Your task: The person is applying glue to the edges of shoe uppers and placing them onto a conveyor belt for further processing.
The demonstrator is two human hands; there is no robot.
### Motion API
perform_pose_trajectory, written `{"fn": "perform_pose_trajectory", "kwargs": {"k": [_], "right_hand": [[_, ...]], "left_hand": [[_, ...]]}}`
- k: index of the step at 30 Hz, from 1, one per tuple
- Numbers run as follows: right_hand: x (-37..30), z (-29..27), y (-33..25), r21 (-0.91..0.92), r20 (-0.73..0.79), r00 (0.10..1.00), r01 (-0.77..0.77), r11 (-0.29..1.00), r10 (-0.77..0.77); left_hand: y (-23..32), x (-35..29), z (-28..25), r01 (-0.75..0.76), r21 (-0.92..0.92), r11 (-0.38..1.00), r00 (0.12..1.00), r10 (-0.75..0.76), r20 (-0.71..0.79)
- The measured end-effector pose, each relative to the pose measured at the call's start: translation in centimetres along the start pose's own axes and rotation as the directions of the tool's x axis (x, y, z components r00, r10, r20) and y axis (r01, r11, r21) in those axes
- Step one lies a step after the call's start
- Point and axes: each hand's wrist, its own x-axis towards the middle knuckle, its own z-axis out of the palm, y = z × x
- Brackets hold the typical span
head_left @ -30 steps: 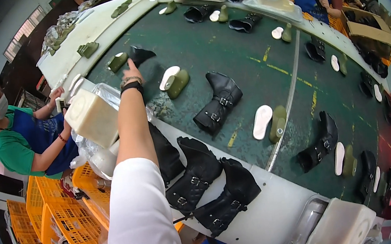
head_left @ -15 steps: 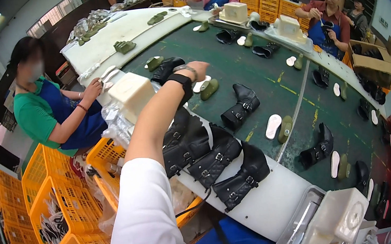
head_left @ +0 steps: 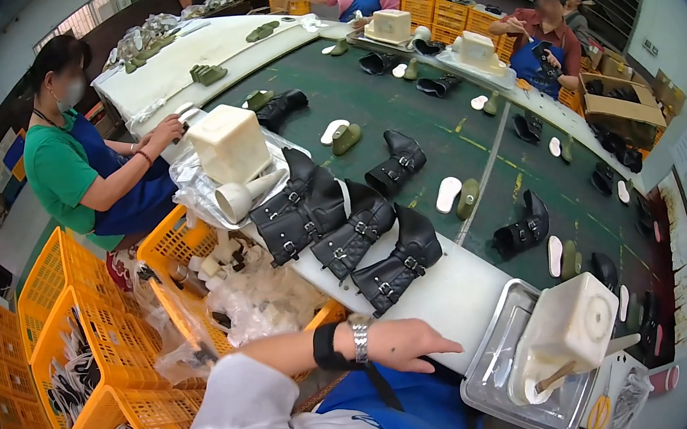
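My left hand is held above the near edge of the white ledge. One finger is stretched out toward a metal tray. Nothing shows in this hand, and its other fingers are partly hidden. A silver watch and a black strap are on the wrist. My right hand is out of view. Just beyond my left hand, black buckled boots lie on their sides along the ledge. On the tray stands a cream plastic container with a brush at its near opening.
A green conveyor carries black boots, white insoles and olive shoe forms. Orange crates are stacked at my left. Yellow-handled scissors lie beyond the tray. A co-worker in green handles a light-coloured piece; others work across the belt.
My left hand has come back from over the conveyor to the near ledge, beside the tray. The view has shifted slightly. Boots on the ledge remain in place.
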Motion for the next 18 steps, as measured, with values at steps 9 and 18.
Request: {"fn": "perform_pose_trajectory", "kwargs": {"k": [9, 18], "right_hand": [[-0.1, 0.1, 0.5, -0.059, 0.1, 0.993, 0.076, 0.995, -0.069], [-1.3, -0.5, -0.9, -0.106, 0.199, 0.976, 0.113, 0.988, -0.09]], "left_hand": [[-2.4, -3.7, 0.8, 0.198, -0.164, 0.966, 0.918, -0.242, -0.314], [-11.3, -8.1, -24.5, 0.202, -0.589, 0.783, 0.418, -0.612, -0.671]]}}
